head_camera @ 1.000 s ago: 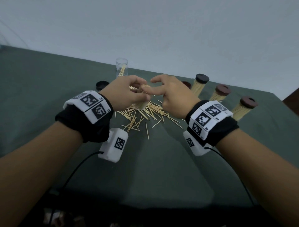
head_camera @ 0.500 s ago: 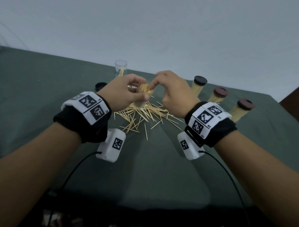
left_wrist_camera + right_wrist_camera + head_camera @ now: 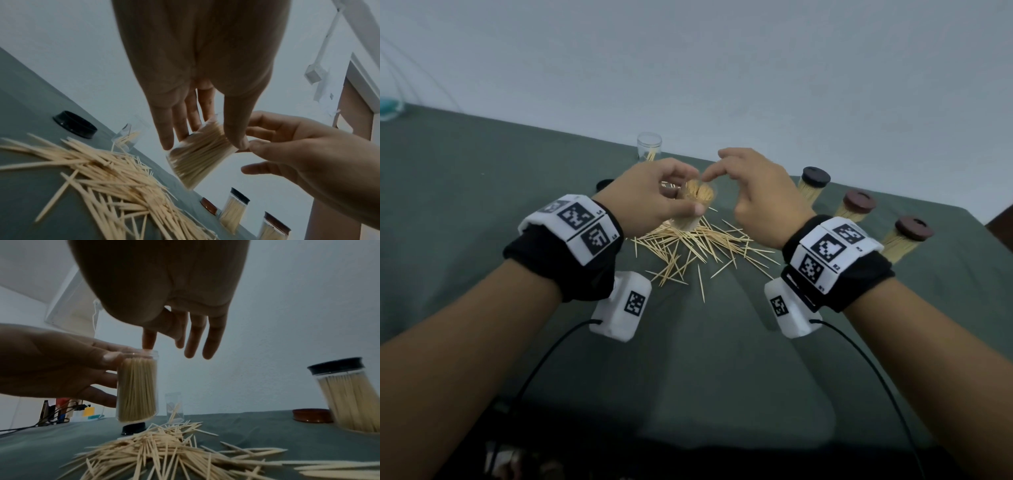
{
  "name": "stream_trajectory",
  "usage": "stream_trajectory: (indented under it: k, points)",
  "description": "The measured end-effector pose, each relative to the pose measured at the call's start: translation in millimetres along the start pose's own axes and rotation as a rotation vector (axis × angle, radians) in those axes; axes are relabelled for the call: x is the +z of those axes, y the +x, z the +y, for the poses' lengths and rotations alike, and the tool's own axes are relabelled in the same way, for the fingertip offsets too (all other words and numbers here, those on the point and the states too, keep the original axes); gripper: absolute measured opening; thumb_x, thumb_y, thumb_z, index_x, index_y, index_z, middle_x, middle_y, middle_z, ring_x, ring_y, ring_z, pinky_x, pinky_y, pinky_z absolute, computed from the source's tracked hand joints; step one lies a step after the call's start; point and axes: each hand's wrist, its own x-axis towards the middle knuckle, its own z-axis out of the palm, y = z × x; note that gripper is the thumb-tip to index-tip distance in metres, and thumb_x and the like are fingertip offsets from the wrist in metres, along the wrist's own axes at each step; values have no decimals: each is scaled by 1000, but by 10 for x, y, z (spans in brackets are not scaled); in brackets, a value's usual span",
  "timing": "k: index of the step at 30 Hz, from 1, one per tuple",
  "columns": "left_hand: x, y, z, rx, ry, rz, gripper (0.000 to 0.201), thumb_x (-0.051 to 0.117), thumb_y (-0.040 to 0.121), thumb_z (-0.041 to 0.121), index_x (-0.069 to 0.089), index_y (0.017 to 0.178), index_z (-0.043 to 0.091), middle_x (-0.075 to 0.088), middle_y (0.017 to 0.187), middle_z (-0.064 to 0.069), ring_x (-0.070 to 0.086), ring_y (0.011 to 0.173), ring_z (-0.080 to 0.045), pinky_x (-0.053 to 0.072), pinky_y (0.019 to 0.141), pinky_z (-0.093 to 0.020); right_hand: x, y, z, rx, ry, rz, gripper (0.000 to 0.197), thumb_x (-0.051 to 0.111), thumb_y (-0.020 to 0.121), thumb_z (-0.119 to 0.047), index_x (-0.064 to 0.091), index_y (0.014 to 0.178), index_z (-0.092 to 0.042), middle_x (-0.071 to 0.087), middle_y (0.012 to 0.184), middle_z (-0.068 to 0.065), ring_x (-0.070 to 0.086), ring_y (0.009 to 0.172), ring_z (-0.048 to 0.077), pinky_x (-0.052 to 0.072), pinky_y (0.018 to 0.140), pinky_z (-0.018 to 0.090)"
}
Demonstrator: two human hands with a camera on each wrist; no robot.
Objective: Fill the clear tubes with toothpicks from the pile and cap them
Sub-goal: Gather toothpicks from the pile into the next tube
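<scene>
My left hand grips a clear tube packed with toothpicks, thumb and fingers curled round its upper part. It hangs upright above the toothpick pile, uncapped. In the right wrist view the tube shows a bare rim, and the index fingertip of my right hand touches that rim. The other right fingers are spread and hold nothing. The left wrist view shows the tube between both hands, above the pile.
A second clear tube with a few toothpicks stands behind the pile. A loose black cap lies at its left, and a brown cap at the right. Three capped, filled tubes stand in a row at the right on the green cloth.
My right fingers have drawn back from over the tube's mouth, leaving only the index tip on the rim. Both hands and the tube have shifted slightly.
</scene>
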Motion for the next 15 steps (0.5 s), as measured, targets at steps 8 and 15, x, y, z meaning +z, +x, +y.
stream_trajectory:
  k: [8,15]
  points:
    - [-293,-21,96,18,-10,99,54,80,76,25,59,125,19,64,119,1,67,98,-6,53,84,-19,8,272,-188,-49,88,50,50,46,85,8,67,114,-26,58,130,0,56,114,14,39,98,21]
    - [-782,-7,-229,-122,97,278,53,82,74,35,61,121,24,65,117,1,64,106,-13,51,99,-37,305,776,-341,131,251,-26,21,51,93,-20,62,106,-32,64,107,-10,63,84,3,48,56,10]
